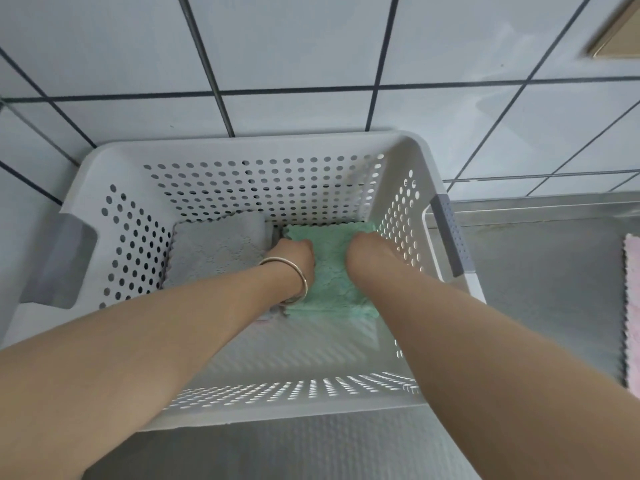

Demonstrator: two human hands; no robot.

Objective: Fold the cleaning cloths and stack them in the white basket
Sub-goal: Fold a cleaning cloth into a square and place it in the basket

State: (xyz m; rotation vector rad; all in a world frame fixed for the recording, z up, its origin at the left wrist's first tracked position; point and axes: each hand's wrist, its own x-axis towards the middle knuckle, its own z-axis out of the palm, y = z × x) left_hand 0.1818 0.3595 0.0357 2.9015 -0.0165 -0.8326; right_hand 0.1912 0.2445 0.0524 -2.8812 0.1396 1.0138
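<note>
**Both hands down in the basket on a green cloth**

Nearest the camera lies the table [540,306], a dull grey metal surface that runs under the basket and off to the right. Light through the basket's holes throws rows of pale spots on the basket floor and near wall. Two bare forearms reach from the bottom corners of the view over the near rim and down inside.

The white basket [242,150] stands on the table, its walls perforated with round holes, a grey handle grip on each short side. Its far rim sits close against the wall.

On the basket floor, to the right, lies a folded green cloth [332,282]. The left hand [292,256], a thin metal bangle [294,282] on its wrist, rests on the cloth's left edge; the right hand [362,249] rests on its right side. Both hands are seen from behind, knuckles up, fingers hidden, so I cannot tell whether they press flat or pinch the cloth. A bit of pink and grey fabric peeks out under the green cloth's near left corner.

Just left of it, touching or nearly so, lies a folded grey cloth [218,254].

At the right edge of the view, a pink cloth [633,306] lies on the table, well apart from the basket.

Beyond stands the wall [311,46], of large white tiles with dark grout.
</note>
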